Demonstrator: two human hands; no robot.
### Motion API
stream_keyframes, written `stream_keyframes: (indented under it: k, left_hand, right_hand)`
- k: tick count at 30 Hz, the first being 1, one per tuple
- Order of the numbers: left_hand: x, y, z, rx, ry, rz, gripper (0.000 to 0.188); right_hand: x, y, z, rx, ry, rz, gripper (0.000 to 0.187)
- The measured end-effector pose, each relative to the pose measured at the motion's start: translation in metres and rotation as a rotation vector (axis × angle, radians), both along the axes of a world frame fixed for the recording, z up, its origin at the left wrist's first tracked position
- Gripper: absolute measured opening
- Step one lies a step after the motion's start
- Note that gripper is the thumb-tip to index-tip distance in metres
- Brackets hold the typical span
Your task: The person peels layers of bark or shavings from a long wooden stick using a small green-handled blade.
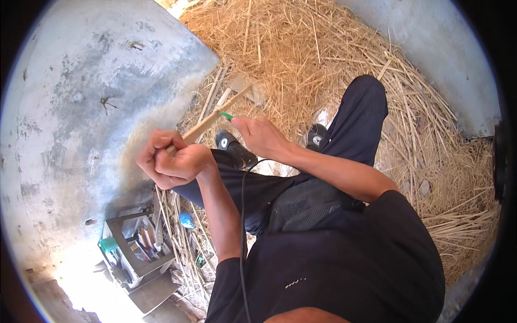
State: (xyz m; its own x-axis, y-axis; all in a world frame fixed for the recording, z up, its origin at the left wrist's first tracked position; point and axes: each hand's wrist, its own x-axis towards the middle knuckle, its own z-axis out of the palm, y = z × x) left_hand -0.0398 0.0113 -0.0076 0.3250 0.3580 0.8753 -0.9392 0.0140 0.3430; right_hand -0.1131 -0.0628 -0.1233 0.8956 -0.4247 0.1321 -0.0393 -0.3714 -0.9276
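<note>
A pale, flat wooden strip (202,128), which looks like split bamboo, slants up and to the right from my left hand (177,161). The fingers of that hand are wrapped round its lower end. My right hand (263,139) is closed, its thumb stretched toward the strip's middle. Between thumb and strip shows a small green tool (226,116), touching or very close to the wood. The rest of this tool is hidden by my right hand, so I cannot tell its kind. Both hands are held out in front of my bent legs.
Loose straw and thin shavings (301,59) cover the floor ahead and to the right. A stained pale wall (75,107) rises on the left. A small open box (142,247) holding assorted items stands at lower left, near a blue crumpled thing (186,219). A black cable (243,231) runs down my front.
</note>
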Motion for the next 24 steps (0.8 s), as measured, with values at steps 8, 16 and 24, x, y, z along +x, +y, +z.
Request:
stream_keyframes:
  k: [8, 16, 24]
  left_hand:
    - [0.004, -0.001, 0.000, -0.020, 0.015, -0.042, 0.017]
    - [0.021, 0.016, 0.004, -0.039, 0.050, -0.032, 0.015]
    - [0.007, 0.012, 0.002, -0.028, 0.075, -0.067, 0.014]
  right_hand:
    - [0.003, 0.012, -0.009, -0.134, -0.233, -0.021, 0.033]
    - [0.000, 0.025, 0.022, -0.044, -0.112, 0.012, 0.040]
    - [-0.012, 0.025, 0.041, -0.198, -0.155, 0.009, 0.033]
